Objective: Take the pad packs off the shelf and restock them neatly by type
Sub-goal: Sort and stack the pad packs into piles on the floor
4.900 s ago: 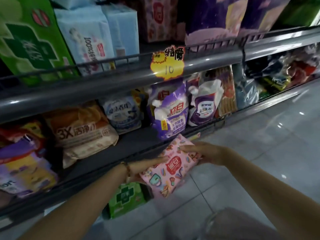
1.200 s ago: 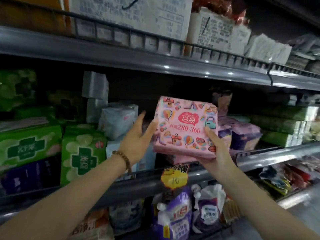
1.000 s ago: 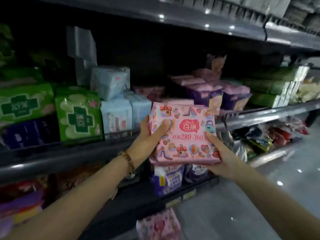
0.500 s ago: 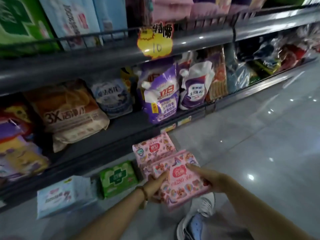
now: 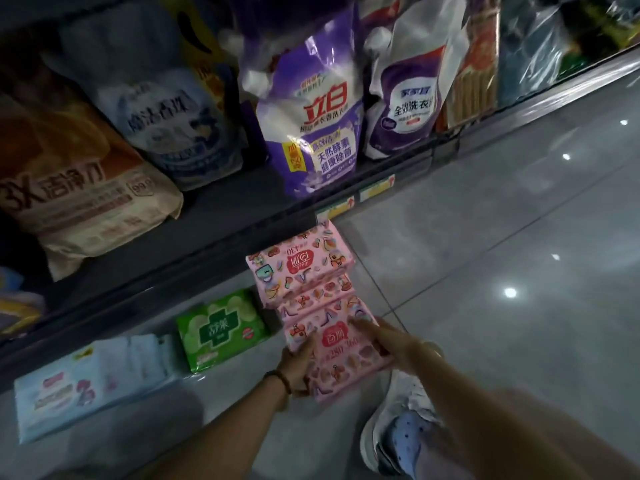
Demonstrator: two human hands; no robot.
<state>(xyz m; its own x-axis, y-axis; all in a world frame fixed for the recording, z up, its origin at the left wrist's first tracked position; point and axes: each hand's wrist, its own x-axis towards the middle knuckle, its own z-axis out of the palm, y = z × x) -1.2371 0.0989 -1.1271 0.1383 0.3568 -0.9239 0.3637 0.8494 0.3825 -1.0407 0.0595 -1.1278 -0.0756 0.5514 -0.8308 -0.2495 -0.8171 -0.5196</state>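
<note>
— Which step is in hand here?
— The taking-off part, I think. Nearest to us, above a white shoe (image 5: 398,427), both arms reach down toward the floor (image 5: 519,237). The left grip (image 5: 298,362), with a bead bracelet (image 5: 278,381) at the wrist, has its fingers curled round the left edge of a pink pad pack (image 5: 346,372). The right grip (image 5: 394,344) lays rather straight fingers on the top face of it, and its thumb I cannot see.
— And where is this pack exactly?
— Low over the floor tiles, with its far edge overlapping a second pink pack (image 5: 301,268) that lies flat just beyond. Whether it already touches down, I cannot tell.
— What does the next move call for?
— In my judgement, to set it squarely on or beside its pink twin and then let go, so that one type is in one place. To the left lies a green pack (image 5: 221,329) and, further left, a pale blue pack (image 5: 90,382), each type apart.
— Any writing?
— The held pack shows a red logo and "280 360". The second one, upside down to us, shows "430". The green one has a cross with white characters, too blurred for me. Beyond, on the bottom shelf (image 5: 207,209), a beige bag (image 5: 79,188) says "3X 洁净力", a purple pouch (image 5: 315,126) says "立白" and "天然酵素 健康除菌", and a white pouch (image 5: 405,95) says "全效洗衣"
</note>
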